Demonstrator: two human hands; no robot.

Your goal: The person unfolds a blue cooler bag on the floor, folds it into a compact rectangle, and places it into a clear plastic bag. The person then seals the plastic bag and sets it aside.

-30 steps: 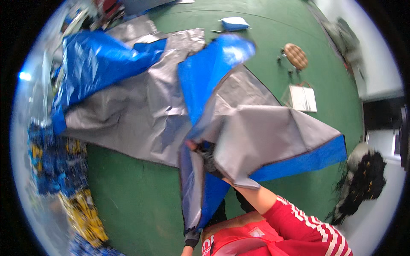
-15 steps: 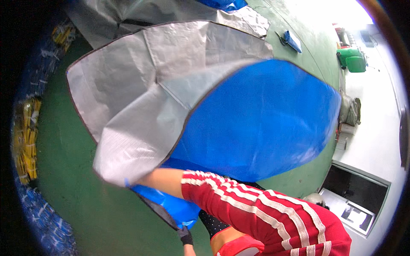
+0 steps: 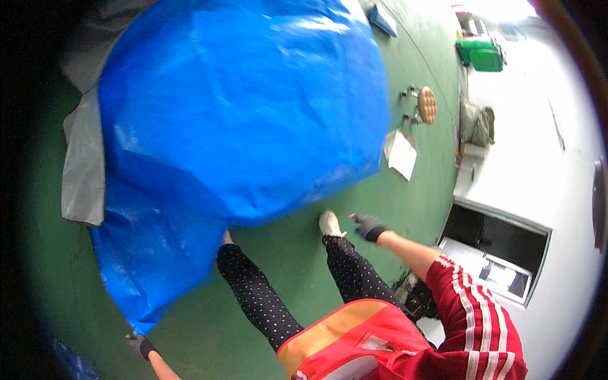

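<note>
A large blue tarp with a grey underside point(image 3: 247, 120) spreads over the green floor point(image 3: 272, 266), ahead of the left hand and leftward of the right. The gloved left hand point(image 3: 140, 346) pinches its near corner. The gloved right hand point(image 3: 368, 227) hangs apart, fingers loosely parted. Beyond it stands a round tan stool point(image 3: 427, 106).

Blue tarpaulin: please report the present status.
Left hand holds corner of tarpaulin. Right hand empty, apart. Mostly blue side showing, grey at left. Left shoe at near edge, partly hidden.
</note>
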